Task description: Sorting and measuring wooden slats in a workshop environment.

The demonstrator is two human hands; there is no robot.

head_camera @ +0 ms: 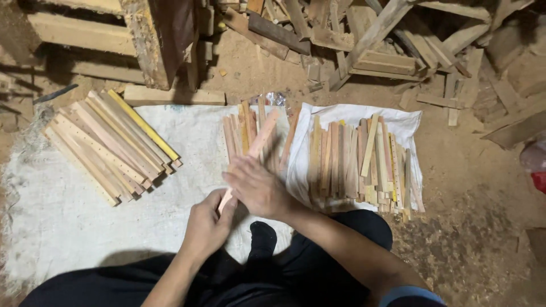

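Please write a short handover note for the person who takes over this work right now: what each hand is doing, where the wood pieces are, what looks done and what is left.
Left hand: grips the near end of one wooden slat.
Right hand: lies flat on the same slat, fingers spread, not closed around it.
Slat: points away from the body, over the middle pile of slats.
Left pile: longer slats, neatly stacked on the white sack.
Right pile: short, mixed slats on white cloth.
Done: three separate piles exist.
Left: the held slat is not laid down; loose scrap wood lies beyond.

Woodworking shed – sawdust floor (483,239), scrap timber heap (369,40), sorted wooden slats (364,162).
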